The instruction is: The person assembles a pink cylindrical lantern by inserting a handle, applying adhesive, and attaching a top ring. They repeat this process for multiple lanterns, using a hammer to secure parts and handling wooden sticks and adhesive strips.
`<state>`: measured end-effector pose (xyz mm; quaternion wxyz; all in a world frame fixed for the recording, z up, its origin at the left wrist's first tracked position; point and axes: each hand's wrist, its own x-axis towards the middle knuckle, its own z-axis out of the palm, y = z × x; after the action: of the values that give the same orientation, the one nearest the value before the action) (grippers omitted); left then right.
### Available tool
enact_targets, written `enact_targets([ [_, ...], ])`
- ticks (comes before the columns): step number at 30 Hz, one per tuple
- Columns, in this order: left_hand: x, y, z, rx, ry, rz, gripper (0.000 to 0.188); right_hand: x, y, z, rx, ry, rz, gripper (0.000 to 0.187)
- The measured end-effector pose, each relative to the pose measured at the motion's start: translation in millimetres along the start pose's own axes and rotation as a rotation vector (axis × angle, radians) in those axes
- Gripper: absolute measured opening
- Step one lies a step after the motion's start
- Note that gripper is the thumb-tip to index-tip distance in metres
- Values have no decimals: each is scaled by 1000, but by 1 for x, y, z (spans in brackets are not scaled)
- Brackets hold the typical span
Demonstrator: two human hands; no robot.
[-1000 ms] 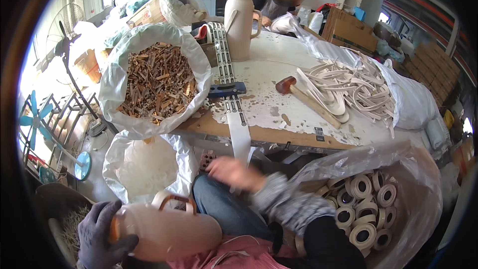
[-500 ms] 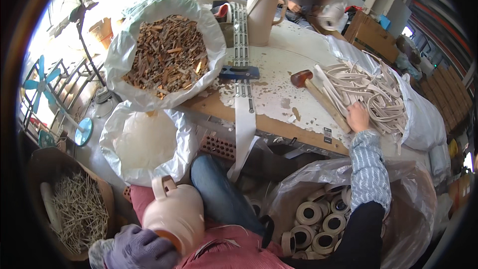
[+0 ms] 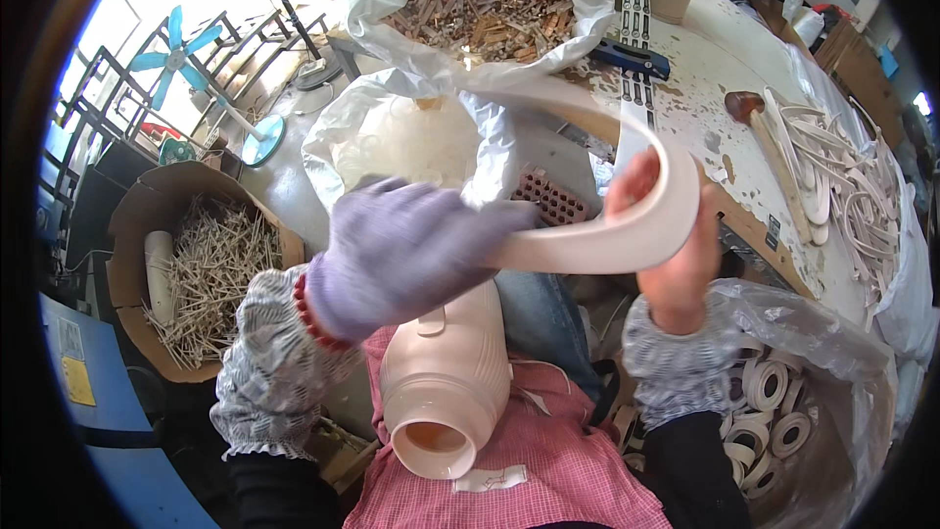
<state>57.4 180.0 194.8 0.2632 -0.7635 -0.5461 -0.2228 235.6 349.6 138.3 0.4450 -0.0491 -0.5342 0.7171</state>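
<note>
Head view: both hands, left hand [image 3: 411, 250] gloved, right hand [image 3: 671, 250] bare, now pinch a bent pale strip [image 3: 627, 235] over the lap-held jug [image 3: 446, 382]; the right no longer reaches toward the table [image 3: 685, 69]

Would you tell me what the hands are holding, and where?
A bent cream strip: the gloved left hand grips one end, the bare right hand the curved end.

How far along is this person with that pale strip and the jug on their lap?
Done: a bag of coiled strips sits at the right. In hand: the gloved left hand and bare right hand bend a pale strip above the jug. Left: loose strips lie piled on the table.
</note>
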Motion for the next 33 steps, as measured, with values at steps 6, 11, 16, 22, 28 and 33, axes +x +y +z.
enact_targets([
  [6,-14,28,-36,-1376,-188,-1351,36,-75,52,24,32,-133,144,31],
  [11,-51,39,-22,-1282,-175,-1545,30,-101,67,32,144,-77,330,23],
  [16,-109,55,-10,-1254,9,-1628,16,-117,78,49,266,-99,528,18],
  [22,-155,80,5,-1585,335,-1640,23,-111,65,54,52,-294,623,31],
  [28,-134,90,19,-1581,458,-1654,21,-101,82,30,93,-253,539,34],
  [33,-129,99,31,-1384,687,-1381,16,-101,77,47,-174,-163,435,35],
])
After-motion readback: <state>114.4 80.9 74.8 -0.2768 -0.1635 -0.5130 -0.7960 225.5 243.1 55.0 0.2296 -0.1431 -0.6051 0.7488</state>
